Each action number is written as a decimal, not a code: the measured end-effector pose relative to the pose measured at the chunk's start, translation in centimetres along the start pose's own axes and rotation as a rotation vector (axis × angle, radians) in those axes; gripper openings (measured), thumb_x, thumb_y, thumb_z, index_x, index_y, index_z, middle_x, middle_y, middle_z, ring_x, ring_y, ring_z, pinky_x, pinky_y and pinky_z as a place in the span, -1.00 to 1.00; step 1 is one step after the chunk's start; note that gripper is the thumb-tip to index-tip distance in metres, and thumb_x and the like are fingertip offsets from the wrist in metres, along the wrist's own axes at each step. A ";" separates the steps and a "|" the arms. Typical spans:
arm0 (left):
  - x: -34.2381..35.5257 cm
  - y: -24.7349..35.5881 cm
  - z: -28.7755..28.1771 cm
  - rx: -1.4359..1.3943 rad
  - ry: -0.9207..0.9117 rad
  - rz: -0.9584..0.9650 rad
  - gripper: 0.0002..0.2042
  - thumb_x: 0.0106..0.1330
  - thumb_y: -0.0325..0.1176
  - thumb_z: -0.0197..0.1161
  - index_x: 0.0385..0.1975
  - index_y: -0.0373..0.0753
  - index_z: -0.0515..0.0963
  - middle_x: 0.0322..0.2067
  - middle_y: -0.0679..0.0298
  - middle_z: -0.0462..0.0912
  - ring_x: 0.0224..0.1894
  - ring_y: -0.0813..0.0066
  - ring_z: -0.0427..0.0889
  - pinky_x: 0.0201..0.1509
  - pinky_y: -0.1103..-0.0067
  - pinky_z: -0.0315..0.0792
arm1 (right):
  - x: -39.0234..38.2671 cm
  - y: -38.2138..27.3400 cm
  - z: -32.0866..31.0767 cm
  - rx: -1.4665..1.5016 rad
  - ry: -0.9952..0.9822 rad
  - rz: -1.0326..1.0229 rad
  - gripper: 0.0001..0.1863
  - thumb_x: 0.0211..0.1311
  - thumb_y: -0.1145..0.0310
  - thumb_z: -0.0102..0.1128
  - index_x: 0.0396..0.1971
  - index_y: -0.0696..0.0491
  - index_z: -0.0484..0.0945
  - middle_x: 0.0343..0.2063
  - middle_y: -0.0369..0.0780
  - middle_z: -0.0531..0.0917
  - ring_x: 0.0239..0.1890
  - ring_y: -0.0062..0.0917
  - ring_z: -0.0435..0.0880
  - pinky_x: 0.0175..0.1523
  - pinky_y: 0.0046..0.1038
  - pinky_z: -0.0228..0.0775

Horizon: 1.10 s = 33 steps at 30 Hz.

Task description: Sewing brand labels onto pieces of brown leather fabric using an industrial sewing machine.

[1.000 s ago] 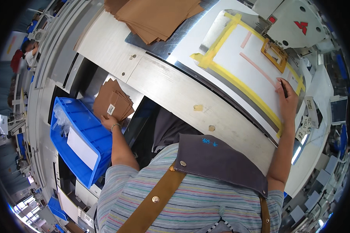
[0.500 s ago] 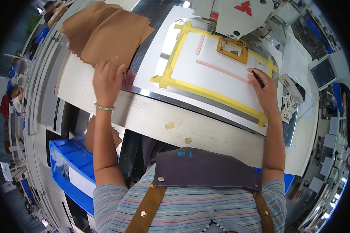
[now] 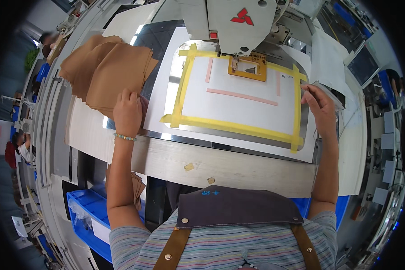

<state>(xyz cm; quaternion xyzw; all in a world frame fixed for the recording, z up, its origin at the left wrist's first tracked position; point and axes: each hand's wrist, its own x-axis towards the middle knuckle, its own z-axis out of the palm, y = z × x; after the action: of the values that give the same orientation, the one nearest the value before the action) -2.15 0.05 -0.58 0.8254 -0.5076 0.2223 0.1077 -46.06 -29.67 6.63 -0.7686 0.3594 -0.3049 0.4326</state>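
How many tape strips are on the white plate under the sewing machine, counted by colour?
On the white plate:
Yellow tape strips: 4, making a frame
Pink tape strips: 3, inside the frame
Total: 7
The left hand rests on the brown fabric pieces; the right hand is at the plate's right edge.

A red emblem (image 3: 241, 16) sits on the white machine head, up between the left hand (image 3: 127, 112) and the right hand (image 3: 318, 104). Beyond the right hand, a small dark tilted screen (image 3: 363, 66) stands. Below the left forearm, a white rectangular label (image 3: 100, 231) marks the blue bin (image 3: 86, 216).
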 end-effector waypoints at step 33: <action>0.9 -9.2 -2.0 -1.323 -0.029 -0.664 -0.80 0.47 -0.59 0.11 -0.16 -0.47 0.71 -0.21 0.19 0.77 -0.16 0.48 0.78 0.01 0.63 0.65 | 0.9 0.3 3.1 -0.068 -0.258 -0.101 -0.71 0.49 0.35 0.27 0.06 0.20 0.67 -0.31 -0.29 0.70 -0.26 -0.69 0.63 -0.10 -0.62 0.42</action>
<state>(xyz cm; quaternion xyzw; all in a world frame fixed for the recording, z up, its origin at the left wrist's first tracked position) 5.86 4.41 2.09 0.7009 -0.2605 -0.1851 0.6377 -43.26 -29.12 5.12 -0.8328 0.2717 -0.2125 0.4329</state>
